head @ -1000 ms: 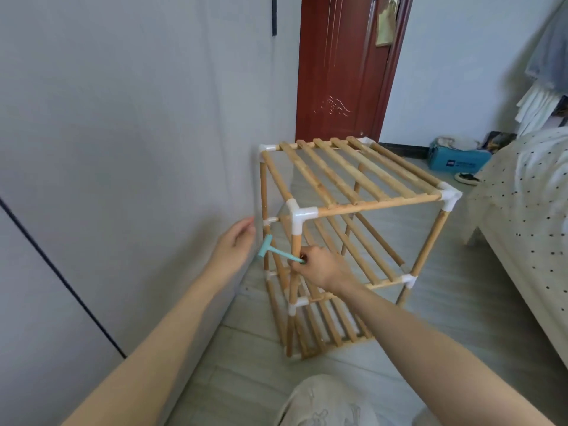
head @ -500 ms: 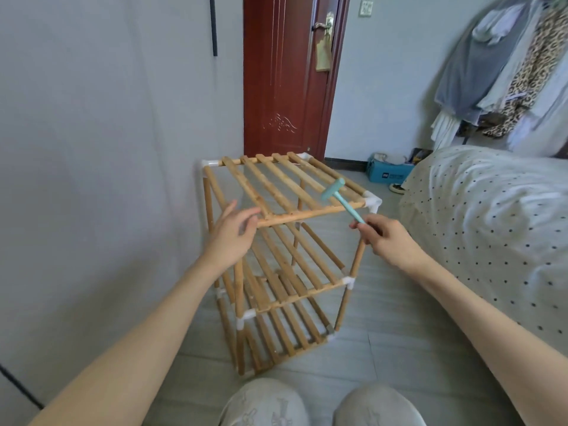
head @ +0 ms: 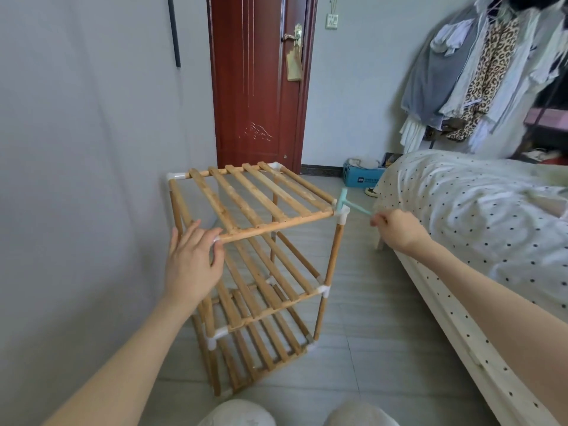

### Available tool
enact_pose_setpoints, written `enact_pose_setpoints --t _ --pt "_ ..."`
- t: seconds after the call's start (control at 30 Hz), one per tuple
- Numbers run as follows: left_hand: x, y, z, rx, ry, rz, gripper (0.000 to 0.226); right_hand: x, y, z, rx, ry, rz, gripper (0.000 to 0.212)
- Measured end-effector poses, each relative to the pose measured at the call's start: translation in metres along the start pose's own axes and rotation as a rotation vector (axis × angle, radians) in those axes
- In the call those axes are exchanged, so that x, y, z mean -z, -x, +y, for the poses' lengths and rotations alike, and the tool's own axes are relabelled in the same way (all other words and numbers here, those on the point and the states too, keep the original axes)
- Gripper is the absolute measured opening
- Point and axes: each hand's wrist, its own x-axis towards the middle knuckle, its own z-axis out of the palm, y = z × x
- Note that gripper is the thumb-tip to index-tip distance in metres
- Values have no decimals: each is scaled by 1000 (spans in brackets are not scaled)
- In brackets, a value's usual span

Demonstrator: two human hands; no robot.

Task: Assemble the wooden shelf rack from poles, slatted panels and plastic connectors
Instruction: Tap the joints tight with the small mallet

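Note:
A three-tier wooden shelf rack [head: 252, 207] stands upright on the floor beside the grey wall, with slatted panels joined by white plastic connectors. My left hand [head: 192, 261] lies over the near left top corner, fingers spread across the front rail and hiding that corner's connector. My right hand [head: 396, 230] pinches the handle of a small teal plastic hammer [head: 345, 202]. The hammer's head sits at the near right top corner connector [head: 342, 214].
A bed with a dotted cover [head: 479, 229] runs along the right, close to the rack. A red door [head: 258, 81] is behind the rack, a blue box [head: 362, 176] on the floor by it. Clothes [head: 479, 72] hang at the back right. My knees [head: 239, 413] show at the bottom.
The teal hammer has come down from above the top panel onto the near right corner connector. My left hand has settled flatter over the near left corner.

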Motion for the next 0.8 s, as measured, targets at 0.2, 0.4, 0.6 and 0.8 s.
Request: enact_pose_setpoints --t 0.2,0.4,0.6,0.8 --pt "-1 2 5 48 55 2 26 -12 7 -7 -13 -218 277 32" --pt "1 2 6 40 50 0 24 -12 3 -5 -112 -348 443 33" --pt "0 2 6 59 68 4 24 3 1 3 -85 -396 330 34" --pt "0 5 8 66 79 12 23 -15 8 4 -178 -296 38 31"
